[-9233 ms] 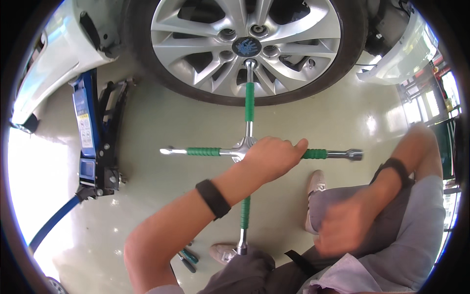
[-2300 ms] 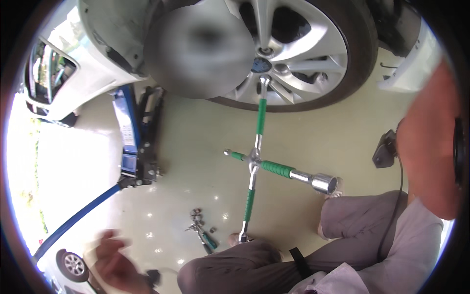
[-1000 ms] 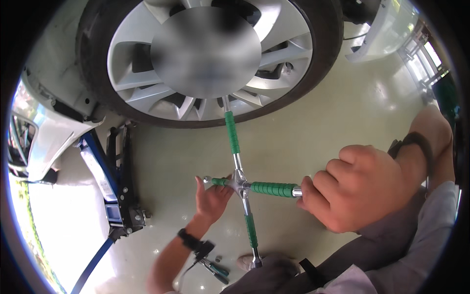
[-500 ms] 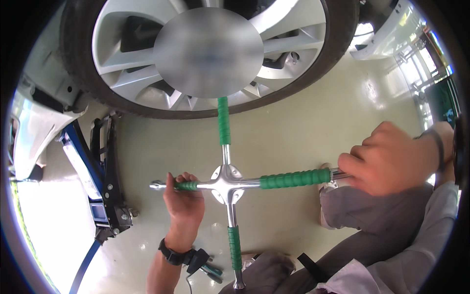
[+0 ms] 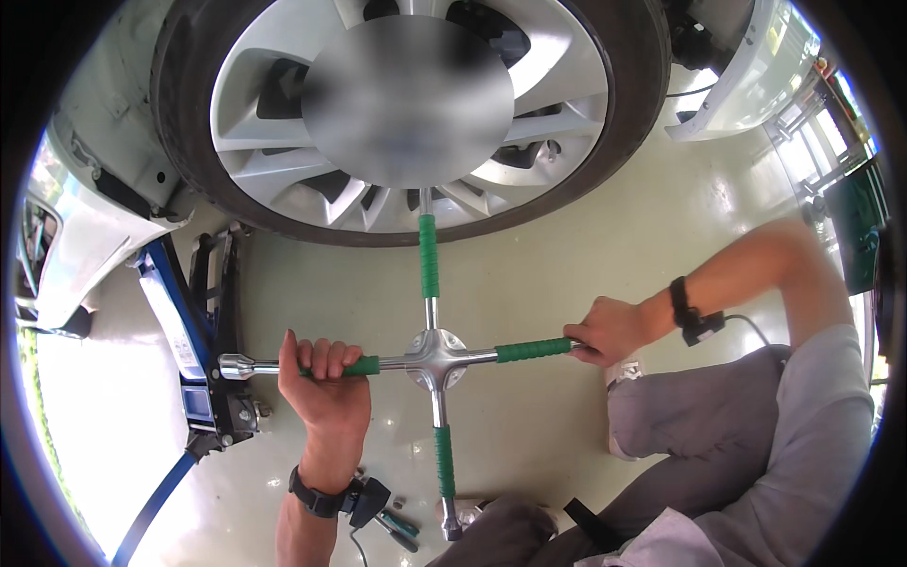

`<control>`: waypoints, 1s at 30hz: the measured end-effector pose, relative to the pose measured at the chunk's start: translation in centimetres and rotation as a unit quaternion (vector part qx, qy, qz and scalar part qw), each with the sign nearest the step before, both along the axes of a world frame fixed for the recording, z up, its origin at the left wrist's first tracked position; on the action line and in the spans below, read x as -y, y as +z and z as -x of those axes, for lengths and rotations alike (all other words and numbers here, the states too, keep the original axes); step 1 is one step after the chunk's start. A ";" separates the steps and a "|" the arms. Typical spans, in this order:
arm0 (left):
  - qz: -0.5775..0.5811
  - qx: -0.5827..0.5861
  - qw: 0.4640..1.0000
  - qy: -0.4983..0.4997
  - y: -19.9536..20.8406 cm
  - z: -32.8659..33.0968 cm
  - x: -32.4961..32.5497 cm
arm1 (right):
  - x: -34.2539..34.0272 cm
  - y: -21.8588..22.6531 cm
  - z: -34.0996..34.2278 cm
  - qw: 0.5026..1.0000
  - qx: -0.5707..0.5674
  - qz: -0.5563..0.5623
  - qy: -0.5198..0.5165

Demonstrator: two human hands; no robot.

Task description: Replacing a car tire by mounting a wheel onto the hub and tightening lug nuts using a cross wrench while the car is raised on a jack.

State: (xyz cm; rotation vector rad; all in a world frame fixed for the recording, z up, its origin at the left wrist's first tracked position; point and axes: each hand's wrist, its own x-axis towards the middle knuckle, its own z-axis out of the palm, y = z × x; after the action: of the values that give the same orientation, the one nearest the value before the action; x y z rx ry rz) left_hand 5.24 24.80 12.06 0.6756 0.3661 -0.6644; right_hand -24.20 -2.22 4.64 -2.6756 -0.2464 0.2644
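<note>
A four-way lug wrench (image 5: pixel 436 359) with shiny metal arms and green ribbed grips stands out from the wheel. Its far arm runs up to the silver alloy wheel (image 5: pixel 255 137); a blurred disc hides where the tip meets the wheel. My left hand (image 5: pixel 326 392), palm up, has its fingers curled over the grip of the left arm, with the thumb pointing away. At the outer end of the right arm, my right hand (image 5: pixel 609 333) is closed, knuckles up. Toward my knees points the near arm, its socket end untouched.
A black tyre (image 5: pixel 642 113) surrounds the wheel. Left of the wrench, a blue and black floor jack (image 5: pixel 194 331) stands beside white car bodywork (image 5: pixel 104 227). Below my left wrist, a green-handled tool (image 5: pixel 399 529) and small metal pieces lie on the floor. My bent knees are close on the right.
The wrench has turned: its left arm looks nearer and longer, its right arm farther and shorter. My right hand has moved left with its end. The wheel sits slightly lower in view.
</note>
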 end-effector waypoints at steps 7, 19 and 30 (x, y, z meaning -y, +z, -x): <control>-0.053 0.102 0.993 -0.028 3.0 1.5 0.3 | -0.2 -6.9 -3.7 0.999 -0.005 -0.035 0.028; -0.063 0.175 0.982 -0.019 5.0 3.3 1.2 | -1.7 -7.1 -5.8 0.989 -0.114 -0.087 -0.036; 0.064 0.253 0.959 -0.109 4.5 1.8 0.9 | -1.8 -3.6 -3.7 0.985 -0.141 -0.085 -0.055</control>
State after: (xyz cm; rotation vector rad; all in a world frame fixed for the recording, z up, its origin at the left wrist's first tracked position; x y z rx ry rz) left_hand 3.48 23.91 16.53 0.7403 -0.2262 -0.6894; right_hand -20.47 -0.40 1.08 -2.4361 -0.0299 0.5554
